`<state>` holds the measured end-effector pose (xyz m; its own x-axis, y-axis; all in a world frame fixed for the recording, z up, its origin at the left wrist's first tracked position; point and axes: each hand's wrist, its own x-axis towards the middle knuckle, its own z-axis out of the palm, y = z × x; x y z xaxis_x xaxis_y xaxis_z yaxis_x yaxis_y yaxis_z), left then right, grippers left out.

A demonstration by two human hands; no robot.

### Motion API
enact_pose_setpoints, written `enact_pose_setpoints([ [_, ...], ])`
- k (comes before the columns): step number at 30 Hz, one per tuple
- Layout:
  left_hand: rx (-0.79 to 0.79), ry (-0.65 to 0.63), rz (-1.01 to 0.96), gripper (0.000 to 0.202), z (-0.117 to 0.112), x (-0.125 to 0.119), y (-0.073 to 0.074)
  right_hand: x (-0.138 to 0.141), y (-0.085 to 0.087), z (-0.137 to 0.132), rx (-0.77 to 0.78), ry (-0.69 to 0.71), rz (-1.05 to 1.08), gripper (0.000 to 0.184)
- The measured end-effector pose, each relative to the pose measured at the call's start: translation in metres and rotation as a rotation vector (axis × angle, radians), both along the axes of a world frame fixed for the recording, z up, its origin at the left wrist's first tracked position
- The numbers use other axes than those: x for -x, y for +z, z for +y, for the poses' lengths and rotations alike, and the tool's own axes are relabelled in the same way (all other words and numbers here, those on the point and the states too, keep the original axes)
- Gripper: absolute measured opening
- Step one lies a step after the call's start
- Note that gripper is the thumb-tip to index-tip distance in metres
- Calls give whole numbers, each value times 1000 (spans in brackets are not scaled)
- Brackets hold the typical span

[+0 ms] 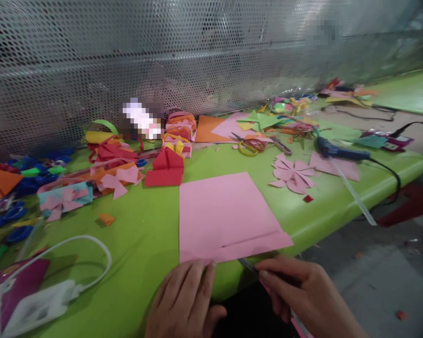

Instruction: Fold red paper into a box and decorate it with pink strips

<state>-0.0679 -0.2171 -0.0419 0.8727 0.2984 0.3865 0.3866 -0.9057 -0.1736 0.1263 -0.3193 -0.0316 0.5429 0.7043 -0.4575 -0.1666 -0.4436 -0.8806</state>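
Note:
A large pink paper sheet (222, 211) lies flat on the green table, with a dark slit or fold line along its near edge. My left hand (188, 295) rests flat at the sheet's near left edge, fingers stretched out and touching it. Below the near right corner, my right hand (296, 286) is closed around a slim grey blade-like tool (247, 265), whose tip points left towards the sheet's edge. Something pink shows under that hand; its kind is unclear. Beyond the sheet sits a folded red paper piece (166, 169). A pink paper flower (293, 172) lies to the right.
Scissors (248, 145) lie behind the sheet. A blue glue gun (341, 149) with a glue stick and cord is at right. Paper scraps (116, 178) line the left. A white power bank (38, 307) with a cable is at front left. A perforated metal panel (197, 56) stands behind.

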Motion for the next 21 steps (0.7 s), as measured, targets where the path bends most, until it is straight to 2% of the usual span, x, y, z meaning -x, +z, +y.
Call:
enact_pose_setpoints([
  [3,0,-4,-18,52,1,-1,-1,3,4,1,-13,13,15,22],
  [9,19,0,-71,47,2,-6,3,6,2,3,3,129,52,24],
  [15,44,-4,-95,45,1,-8,7,18,5,8,5,145,64,23],
  [21,82,-18,-127,40,5,2,11,25,11,12,-2,123,23,23],
])
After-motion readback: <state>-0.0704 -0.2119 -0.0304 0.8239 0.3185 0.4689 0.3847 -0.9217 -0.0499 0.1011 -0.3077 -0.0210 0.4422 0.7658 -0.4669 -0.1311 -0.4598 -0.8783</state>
